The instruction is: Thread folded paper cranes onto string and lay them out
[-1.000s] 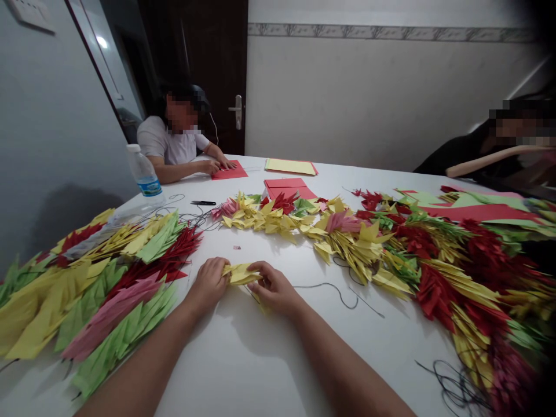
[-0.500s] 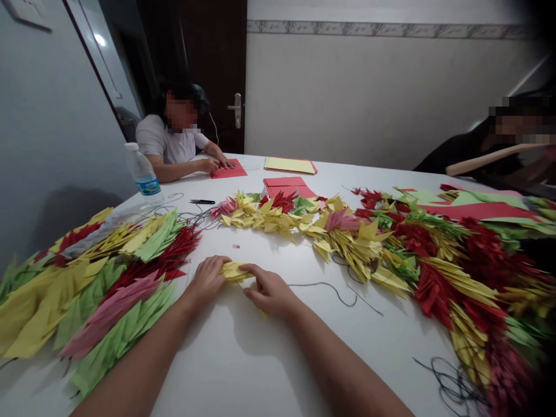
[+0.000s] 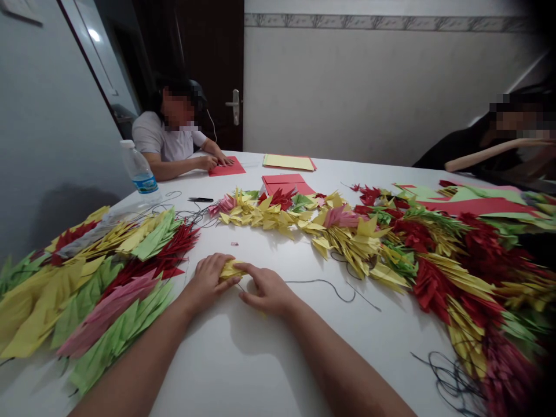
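Note:
In the middle of the white table (image 3: 204,370), my left hand (image 3: 211,279) is closed on a small piece of yellow folded paper (image 3: 231,270). Its thumb lies along the near side of the paper. Over the right end of that piece bends the index finger of my right hand (image 3: 267,289); the thumb sits lower, apart from the index finger. A sliver of yellow shows beneath the right palm. Dark thread (image 3: 321,282) runs from beside the right hand to the right, near a thin needle-like piece (image 3: 364,296). The palms hide part of the paper.
Colourful folded-paper strands (image 3: 117,295) lie at left, and a long garland (image 3: 347,243) curves across the back and right. Tangled black thread (image 3: 452,376), small black snips (image 3: 200,200), a water bottle (image 3: 141,171) and red paper (image 3: 286,184) are around. Two people sit across; one handles a red sheet (image 3: 228,167).
My left thumb has come forward along the near side of the yellow paper, and the left hand covers more of it. The view has shifted slightly.

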Demonstrator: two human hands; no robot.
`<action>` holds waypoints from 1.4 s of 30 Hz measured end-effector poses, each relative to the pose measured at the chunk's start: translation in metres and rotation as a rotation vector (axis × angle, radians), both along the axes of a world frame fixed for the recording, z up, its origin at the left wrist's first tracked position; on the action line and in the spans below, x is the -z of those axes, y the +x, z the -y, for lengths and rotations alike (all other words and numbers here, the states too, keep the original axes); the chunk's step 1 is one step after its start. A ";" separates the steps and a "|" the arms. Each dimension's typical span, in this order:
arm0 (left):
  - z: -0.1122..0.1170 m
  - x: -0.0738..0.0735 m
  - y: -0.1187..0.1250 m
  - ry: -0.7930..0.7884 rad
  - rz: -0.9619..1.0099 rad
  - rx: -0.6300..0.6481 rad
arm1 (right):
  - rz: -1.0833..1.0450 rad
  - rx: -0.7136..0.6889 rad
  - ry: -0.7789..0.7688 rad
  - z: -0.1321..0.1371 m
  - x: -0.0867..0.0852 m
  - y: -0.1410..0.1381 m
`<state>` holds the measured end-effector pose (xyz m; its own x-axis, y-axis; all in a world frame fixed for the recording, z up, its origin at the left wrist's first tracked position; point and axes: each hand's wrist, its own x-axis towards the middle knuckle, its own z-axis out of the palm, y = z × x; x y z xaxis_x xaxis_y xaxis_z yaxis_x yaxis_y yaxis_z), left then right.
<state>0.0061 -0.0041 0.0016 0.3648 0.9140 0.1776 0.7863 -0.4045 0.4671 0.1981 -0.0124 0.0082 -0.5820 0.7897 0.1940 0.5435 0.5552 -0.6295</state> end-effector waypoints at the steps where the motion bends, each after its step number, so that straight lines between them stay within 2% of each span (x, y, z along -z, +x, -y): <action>1: 0.000 0.000 0.000 0.001 0.002 0.004 | 0.004 -0.002 0.003 0.000 0.000 0.000; 8: -0.001 0.002 0.002 0.025 -0.013 0.002 | 0.003 -0.021 0.009 -0.001 -0.002 -0.001; 16: -0.004 0.001 0.000 0.034 0.005 0.023 | -0.089 0.069 -0.084 -0.001 0.000 0.001; 22: -0.004 -0.004 0.002 0.056 0.007 0.127 | -0.122 0.079 -0.100 -0.001 0.003 0.000; 26: -0.005 -0.003 0.002 0.076 -0.012 0.097 | -0.208 0.145 -0.088 0.001 0.006 0.002; 29: -0.006 0.000 -0.001 0.083 -0.047 0.065 | -0.139 0.203 -0.052 0.001 0.004 0.004; 34: -0.008 0.004 -0.007 0.113 -0.020 0.012 | 0.023 0.073 0.074 -0.001 0.001 0.006; 42: -0.011 0.004 -0.010 0.132 0.120 0.060 | 0.061 -0.046 0.085 -0.006 0.001 0.013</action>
<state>-0.0043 0.0067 -0.0023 0.3873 0.8571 0.3398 0.7008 -0.5131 0.4956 0.2106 -0.0065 0.0075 -0.6297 0.7444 0.2222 0.5525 0.6302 -0.5456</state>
